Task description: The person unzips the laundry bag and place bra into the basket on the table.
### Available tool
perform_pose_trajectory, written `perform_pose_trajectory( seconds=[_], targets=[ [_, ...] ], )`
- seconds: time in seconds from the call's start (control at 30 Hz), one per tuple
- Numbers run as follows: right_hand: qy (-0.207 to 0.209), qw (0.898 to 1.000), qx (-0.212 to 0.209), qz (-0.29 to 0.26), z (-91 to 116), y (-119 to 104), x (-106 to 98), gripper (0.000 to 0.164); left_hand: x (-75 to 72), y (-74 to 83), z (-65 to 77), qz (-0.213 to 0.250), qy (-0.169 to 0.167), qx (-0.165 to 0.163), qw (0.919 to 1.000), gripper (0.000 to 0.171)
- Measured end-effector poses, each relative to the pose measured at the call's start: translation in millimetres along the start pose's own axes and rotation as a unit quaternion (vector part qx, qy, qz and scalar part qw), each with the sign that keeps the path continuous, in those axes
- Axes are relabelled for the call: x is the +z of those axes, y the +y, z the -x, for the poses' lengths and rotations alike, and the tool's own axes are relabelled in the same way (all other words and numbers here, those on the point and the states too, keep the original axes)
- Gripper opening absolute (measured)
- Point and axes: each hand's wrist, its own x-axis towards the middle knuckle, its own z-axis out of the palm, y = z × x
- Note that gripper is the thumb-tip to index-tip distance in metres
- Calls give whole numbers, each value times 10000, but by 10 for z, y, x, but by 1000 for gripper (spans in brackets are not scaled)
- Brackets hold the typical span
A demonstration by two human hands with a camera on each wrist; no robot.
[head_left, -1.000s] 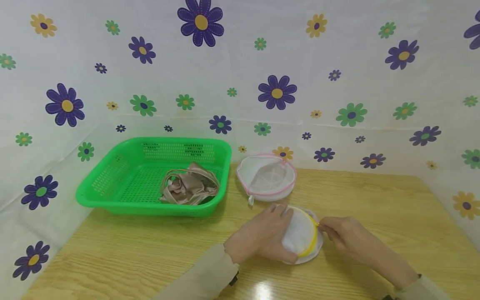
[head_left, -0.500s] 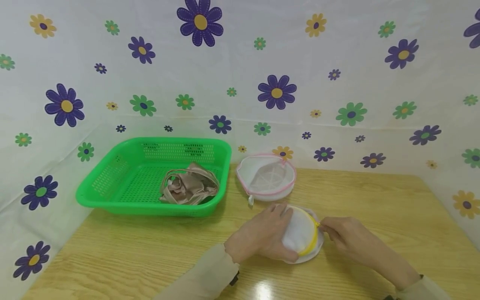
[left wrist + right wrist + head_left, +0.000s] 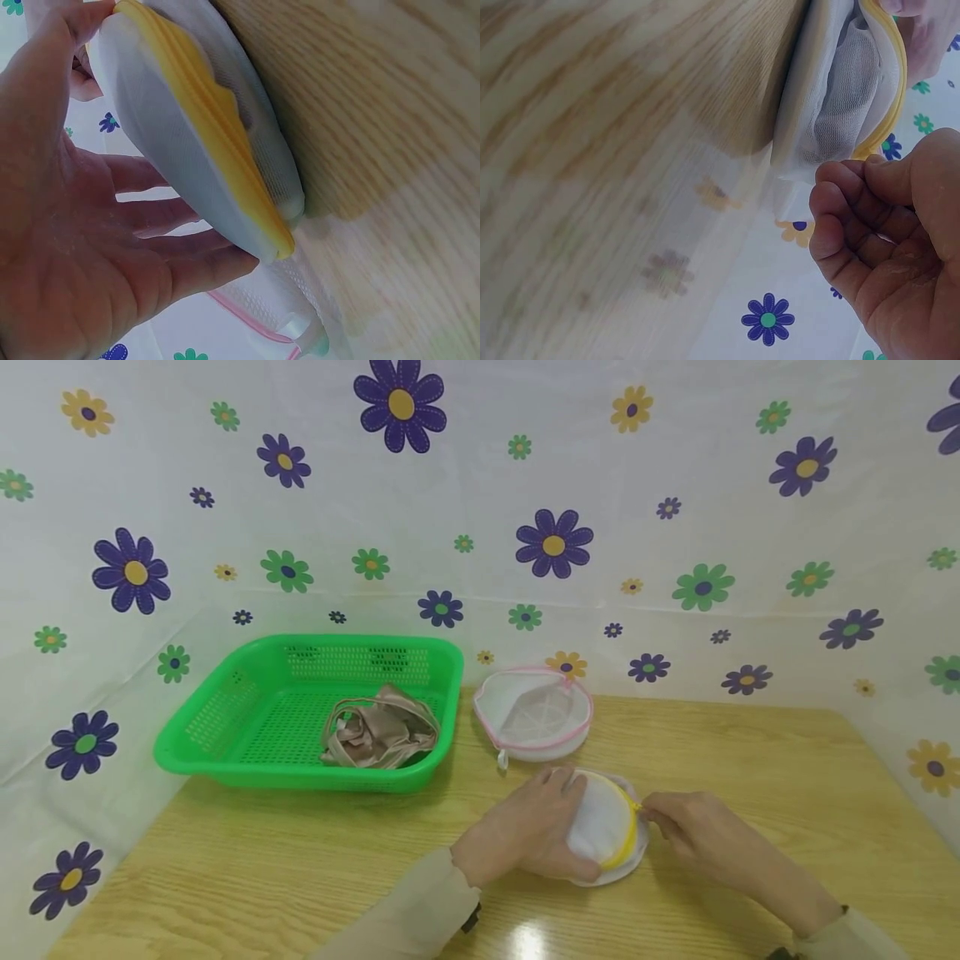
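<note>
Still right hand (image 3: 696,833) at yellow zipper (image 3: 628,843), as before.

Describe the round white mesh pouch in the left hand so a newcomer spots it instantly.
On the wood-grain table, find the green plastic basket, then look right and nearer the person. There the left hand holds the round white mesh pouch and the right hand pinches its yellow zip. That yellow sets it apart from the pink-trimmed white mesh pouch beyond.
</note>
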Motion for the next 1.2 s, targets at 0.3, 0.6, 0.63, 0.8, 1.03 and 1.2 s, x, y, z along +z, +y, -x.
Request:
perform_pose_trajectory(
  seconds=[0.3,0.6,0.63,0.8,1.03,1.2],
  targets=[
    [37,10000,1,-58,5,12,8,27,6,-9,-12,146,-70,-64,9998,99],
    [154,9998,-75,-85,4,12,25,26,5,-14,-7,221,-99,-89,9997,99],
    [149,9998,-71,-74,2,12,25,26,6,-15,-8,219,-95,-81,9997,99],
    [61,9999,7,-116,0,7,11,27,6,-19,-4,224,-95,-71,9997,99],
    [80,10000,24,-51,-4,-2,6,28,3,-20,-4,162,-45,-30,9999,98],
    [104,9999,1,-20,-1,-7,12,28,4,-21,-1,116,-16,-20,9999,97]
  ],
)
